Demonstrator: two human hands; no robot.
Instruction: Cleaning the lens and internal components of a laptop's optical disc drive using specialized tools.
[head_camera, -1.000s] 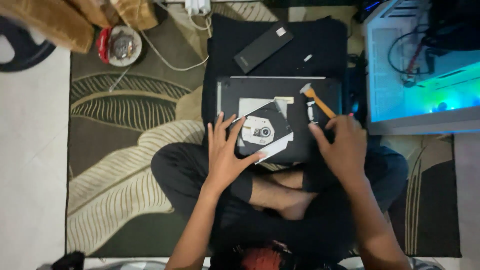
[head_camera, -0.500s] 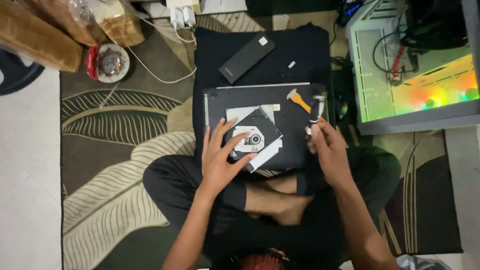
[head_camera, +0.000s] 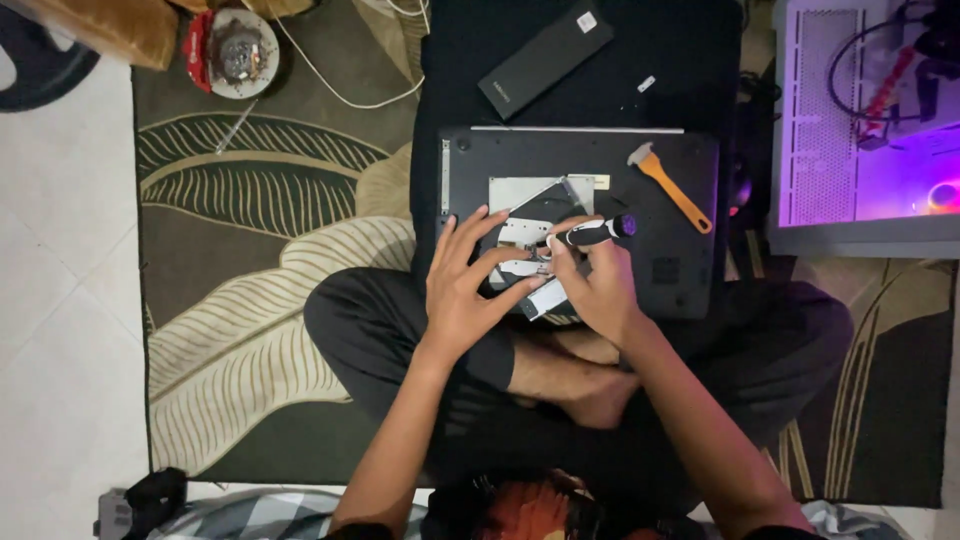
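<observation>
Person sits cross-legged on a leaf-pattern rug (head_camera: 260, 290), upturned dark laptop (head_camera: 680, 200) lying base-up just ahead of the knees, partly on a black mat (head_camera: 690, 70). Optical drive (head_camera: 530, 235) sits on the laptop base, silver top plate showing, near its front edge. Left hand (head_camera: 465, 290) is spread, fingers fanned out, fingertips resting on the drive's left side and the laptop base beside it. Right hand (head_camera: 600, 285) is curled around a small screwdriver (head_camera: 592, 233) with black and white handle, pinched between thumb and fingers; shaft end points left onto the drive, tip itself too small to make out. Both hands close together, nearly touching over the drive. Orange-handled pry tool (head_camera: 672, 188) lies diagonally on the laptop base, right of the drive, apart from the hands. Black slim rectangular pack (head_camera: 545, 58) lies angled on the mat beyond the laptop. Round tin (head_camera: 238, 52) with red rim on the rug far left, white cable (head_camera: 340, 85) running past it. PC case (head_camera: 865, 120) with purple lighting stands to the right of the laptop. White tile floor (head_camera: 60, 300) left of the rug.
</observation>
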